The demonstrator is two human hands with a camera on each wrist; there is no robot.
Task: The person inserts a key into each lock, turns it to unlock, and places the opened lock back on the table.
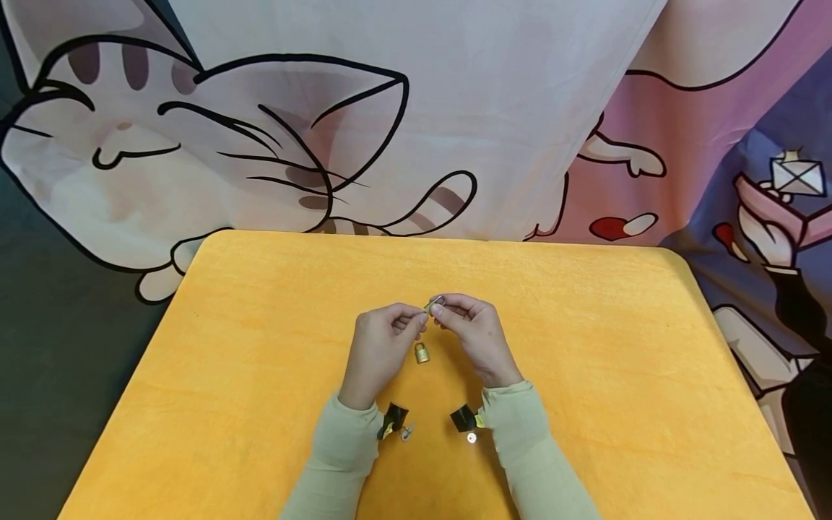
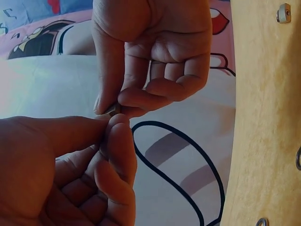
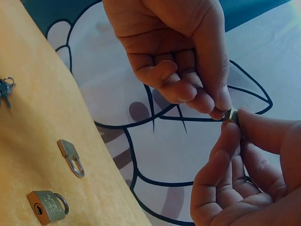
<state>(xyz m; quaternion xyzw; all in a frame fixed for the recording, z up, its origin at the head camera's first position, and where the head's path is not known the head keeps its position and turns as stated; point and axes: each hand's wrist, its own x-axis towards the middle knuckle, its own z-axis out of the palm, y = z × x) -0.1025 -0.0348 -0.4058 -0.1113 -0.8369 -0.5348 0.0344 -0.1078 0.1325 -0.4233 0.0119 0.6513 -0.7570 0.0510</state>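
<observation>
Above the table, the left hand [image 1: 383, 347] and right hand [image 1: 477, 336] meet fingertip to fingertip. Between thumb and finger the right hand pinches a small padlock [image 1: 440, 300], its metal loop showing past the fingertips. Brass-coloured metal [image 3: 233, 117] shows between the fingers in the right wrist view. The left thumb and forefinger pinch a small dark metal piece [image 3: 226, 114] right against the padlock; I cannot tell whether it is a key. Fingertips hide most of both. A brass padlock [image 1: 422, 352] lies on the table just below the hands.
Keys on a ring [image 1: 406, 432] lie by the left wrist, and a small round silvery item [image 1: 471, 437] by the right. In the right wrist view, one padlock [image 3: 70, 157] lies near another padlock [image 3: 47, 206]. A printed cloth [image 1: 455, 130] hangs behind the yellow table [image 1: 624, 347].
</observation>
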